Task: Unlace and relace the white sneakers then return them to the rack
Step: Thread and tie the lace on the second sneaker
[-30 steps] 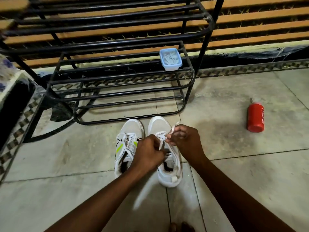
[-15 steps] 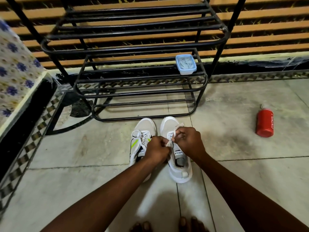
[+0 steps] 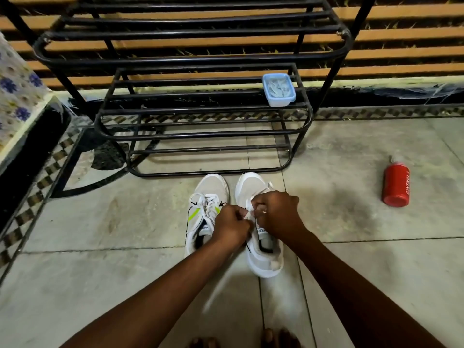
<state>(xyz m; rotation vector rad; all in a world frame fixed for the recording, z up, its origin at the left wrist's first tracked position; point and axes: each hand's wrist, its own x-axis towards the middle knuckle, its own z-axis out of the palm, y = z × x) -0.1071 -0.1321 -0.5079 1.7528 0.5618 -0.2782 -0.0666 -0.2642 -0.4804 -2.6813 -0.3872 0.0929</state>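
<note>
Two white sneakers stand side by side on the floor, toes toward the black metal shoe rack (image 3: 200, 133). The left sneaker (image 3: 209, 194) has a neon green stripe and its laces are in place. Over the right sneaker (image 3: 263, 257) both my hands work close together. My left hand (image 3: 232, 226) pinches the white lace (image 3: 249, 212) from the left. My right hand (image 3: 277, 214) grips the same lace from the right, above the tongue. The lace eyelets are hidden under my hands.
A small blue-rimmed plastic container (image 3: 278, 89) sits on the rack's middle shelf at the right. A red bottle (image 3: 396, 185) lies on the tiled floor to the right. A flower-patterned cloth surface (image 3: 17, 96) is at the left edge. My toes show at the bottom.
The camera view shifted and the rack now sits more central. My hands have drawn closer together over the right sneaker, still working its lace.
</note>
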